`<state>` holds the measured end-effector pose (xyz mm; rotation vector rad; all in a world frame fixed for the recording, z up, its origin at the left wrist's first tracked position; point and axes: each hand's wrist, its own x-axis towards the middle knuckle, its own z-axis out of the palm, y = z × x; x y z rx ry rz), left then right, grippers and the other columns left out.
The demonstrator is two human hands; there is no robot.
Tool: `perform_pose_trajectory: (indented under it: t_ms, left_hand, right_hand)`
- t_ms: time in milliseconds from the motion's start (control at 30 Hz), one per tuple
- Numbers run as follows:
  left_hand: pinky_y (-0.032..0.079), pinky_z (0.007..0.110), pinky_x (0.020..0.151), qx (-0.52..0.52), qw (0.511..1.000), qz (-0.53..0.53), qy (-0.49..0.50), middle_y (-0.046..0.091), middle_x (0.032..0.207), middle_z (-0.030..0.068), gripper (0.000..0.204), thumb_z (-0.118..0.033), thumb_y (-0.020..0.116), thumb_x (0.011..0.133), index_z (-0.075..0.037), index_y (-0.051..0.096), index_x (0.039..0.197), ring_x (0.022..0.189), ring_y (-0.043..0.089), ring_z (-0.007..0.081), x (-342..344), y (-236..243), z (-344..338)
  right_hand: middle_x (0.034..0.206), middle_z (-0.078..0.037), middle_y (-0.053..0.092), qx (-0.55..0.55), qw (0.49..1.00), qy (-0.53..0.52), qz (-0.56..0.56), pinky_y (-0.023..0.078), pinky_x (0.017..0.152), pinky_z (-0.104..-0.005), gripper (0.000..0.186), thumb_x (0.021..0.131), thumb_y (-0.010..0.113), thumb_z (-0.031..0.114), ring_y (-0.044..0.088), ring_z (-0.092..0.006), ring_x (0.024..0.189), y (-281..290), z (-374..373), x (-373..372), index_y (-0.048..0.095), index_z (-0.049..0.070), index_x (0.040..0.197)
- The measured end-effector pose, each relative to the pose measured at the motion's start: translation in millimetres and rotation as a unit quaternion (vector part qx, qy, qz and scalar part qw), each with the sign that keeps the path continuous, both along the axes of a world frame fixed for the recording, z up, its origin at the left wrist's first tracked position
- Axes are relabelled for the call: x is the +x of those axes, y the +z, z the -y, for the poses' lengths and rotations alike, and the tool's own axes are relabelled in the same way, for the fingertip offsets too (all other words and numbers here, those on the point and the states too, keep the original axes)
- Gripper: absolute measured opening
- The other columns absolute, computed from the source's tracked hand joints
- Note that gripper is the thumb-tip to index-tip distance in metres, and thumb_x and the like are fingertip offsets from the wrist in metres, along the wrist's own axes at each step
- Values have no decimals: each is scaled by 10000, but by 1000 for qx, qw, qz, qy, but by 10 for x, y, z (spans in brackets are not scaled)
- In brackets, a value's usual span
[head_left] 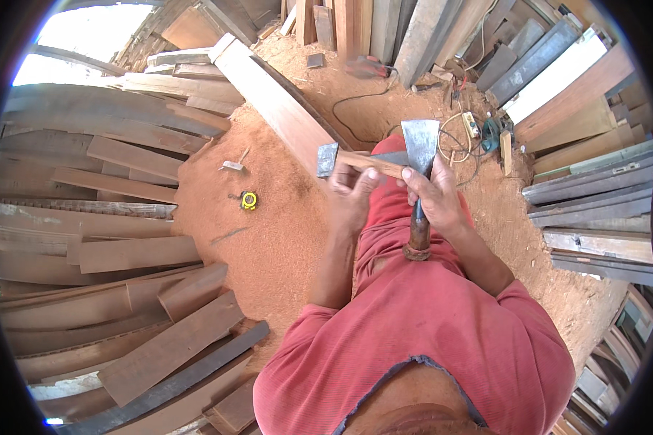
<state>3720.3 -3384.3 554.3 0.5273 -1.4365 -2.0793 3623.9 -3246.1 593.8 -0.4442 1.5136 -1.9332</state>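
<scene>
My left hand (352, 203) is closed around a short wooden-handled tool (370, 162) held crosswise above my lap. A grey metal plate (327, 159) sits at its left end. My right hand (440, 199) grips a broad-bladed chisel (421, 141), its flared blade pointing away from me. The chisel's dark round handle (418, 235) hangs below my fingers toward my shirt and ends in a rough ring. My right thumb and fingers also meet the right end of the wooden handle. A dark metal bar shows behind it; I cannot tell which tool it belongs to.
A long plank (276, 98) slants over the sawdust floor ahead. Left of it lie a yellow tape measure (249, 201) and a small light metal tool (232, 166). A red power tool (366, 67), cords and a power strip (471, 125) lie ahead. Stacked boards (131, 254) line both sides.
</scene>
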Motion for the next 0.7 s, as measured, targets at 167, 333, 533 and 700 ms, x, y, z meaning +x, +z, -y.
perform_pose_trajectory:
  t_ms: [167,333,533,700]
  left_hand:
    - [516,346,847,88,993,-70,-19,635,1124,122,248,-53,498,1006,25,561,1233,981,618,183,-93,-85,-182]
    - [489,341,817,100,984,-145,-35,600,977,90,347,-281,385,1067,0,535,1205,910,592,198,-41,97,154]
    - [474,280,746,98,992,19,72,601,846,55,356,-336,435,1053,-20,594,1099,768,589,164,-19,64,192]
    - [488,297,803,-153,973,171,22,608,1008,62,346,-304,398,1071,-21,586,1141,898,584,163,162,-32,245]
  right_hand:
    - [855,-61,620,16,996,42,-83,427,517,-207,279,978,575,187,502,-47,587,-87,108,58,484,-6,1158]
    - [848,-68,600,-44,998,17,47,465,528,-226,229,1027,475,209,519,-64,592,26,178,43,478,15,1148]
    - [824,-35,552,-77,962,160,208,507,544,-235,172,1042,442,228,544,-78,582,290,359,357,460,71,1111]
    - [781,-31,519,-72,948,233,204,486,514,-228,215,1045,444,266,495,-65,554,396,292,633,437,56,1092]
